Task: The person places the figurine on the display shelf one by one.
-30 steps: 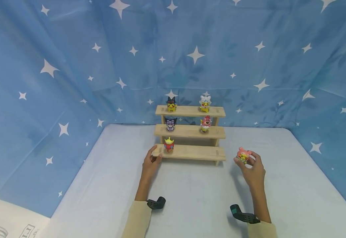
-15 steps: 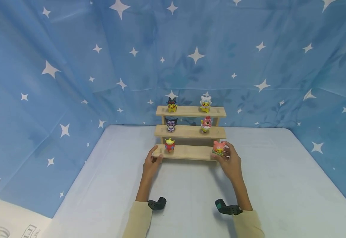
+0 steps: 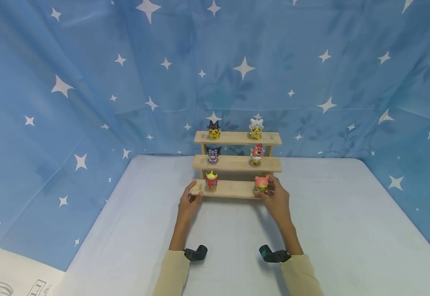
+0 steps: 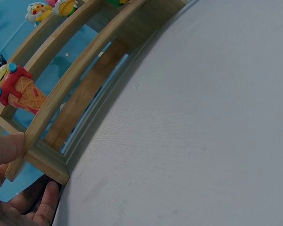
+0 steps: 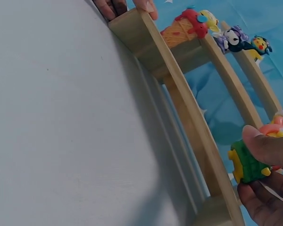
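Note:
A three-tier wooden display stand (image 3: 235,188) stands at the back of the table. My left hand (image 3: 188,205) grips the left end of its lowest board, thumb on top and fingers below, as the left wrist view shows. Over the right part of that board my right hand (image 3: 278,202) pinches a pink-eared figurine (image 3: 261,183) between thumb and fingers. Its green lower body (image 5: 247,162) and yellow feet show in the right wrist view; whether the feet touch the board I cannot tell. A red figurine with a yellow head (image 3: 211,180) stands at the board's left.
On the middle tier are a purple-and-black figurine (image 3: 213,155) and a pink-red one (image 3: 257,154). The top tier bears a black-eared yellow figurine (image 3: 214,130) and a white-hooded one (image 3: 256,128). A blue starry curtain (image 3: 244,94) hangs behind the white table (image 3: 348,230).
My right hand has carried the pink-eared figurine leftward, from beside the stand to the right part of the lowest board. The left hand has stayed on the stand.

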Motion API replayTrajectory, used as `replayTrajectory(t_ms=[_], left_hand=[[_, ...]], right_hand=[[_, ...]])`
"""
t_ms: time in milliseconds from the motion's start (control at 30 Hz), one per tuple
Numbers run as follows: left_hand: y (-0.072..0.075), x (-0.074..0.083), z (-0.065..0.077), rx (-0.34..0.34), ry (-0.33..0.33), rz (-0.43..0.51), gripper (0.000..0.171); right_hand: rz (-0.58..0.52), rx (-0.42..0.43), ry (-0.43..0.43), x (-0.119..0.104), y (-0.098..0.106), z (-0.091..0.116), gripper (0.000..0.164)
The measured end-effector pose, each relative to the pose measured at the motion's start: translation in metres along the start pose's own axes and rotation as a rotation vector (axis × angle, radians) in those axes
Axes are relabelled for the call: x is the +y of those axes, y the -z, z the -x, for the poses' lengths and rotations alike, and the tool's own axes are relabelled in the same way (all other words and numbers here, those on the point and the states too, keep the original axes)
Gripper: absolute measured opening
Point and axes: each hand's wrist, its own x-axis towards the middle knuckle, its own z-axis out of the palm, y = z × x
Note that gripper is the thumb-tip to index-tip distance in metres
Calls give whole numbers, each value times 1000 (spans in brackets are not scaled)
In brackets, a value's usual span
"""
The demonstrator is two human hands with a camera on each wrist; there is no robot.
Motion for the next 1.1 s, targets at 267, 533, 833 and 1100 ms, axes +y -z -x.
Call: replayTrajectory(t_ms=[267, 533, 833, 1100], left_hand=[[1, 9, 7, -12, -5, 8, 58], [-2, -2, 0, 6, 17, 16, 57], [-2, 1, 1, 4, 29, 20, 57], [-1, 0, 0, 8, 39, 26, 57]], right_hand=[[9, 10, 2, 1, -7, 0, 68], [-22, 45, 38, 1, -16, -3, 66], [-11, 51, 44, 2, -22, -4, 69], [19, 25, 29, 6, -22, -4, 68]])
